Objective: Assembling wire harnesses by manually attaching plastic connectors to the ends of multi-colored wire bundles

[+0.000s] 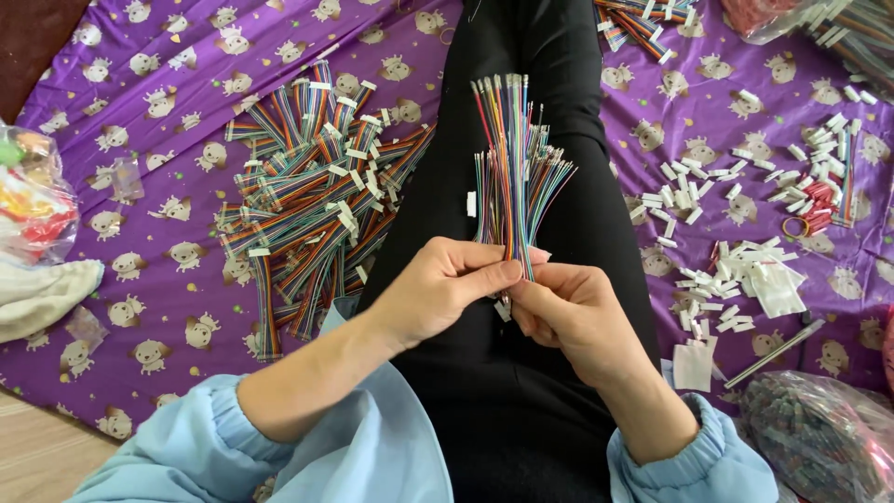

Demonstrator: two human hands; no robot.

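We pinched the wire bundle (515, 172) upright over our lap, left hand (438, 284) and right hand (568, 312) both closed on it | finished cables (317, 191) piled left | white connectors (736, 279) remained right.

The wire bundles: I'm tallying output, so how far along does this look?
Done, it seems: a large pile of connector-tipped wire bundles lies on the purple cloth. In hand: the left hand and right hand pinch one fan of coloured wires upright. Left: many loose white connectors and more wires remain.
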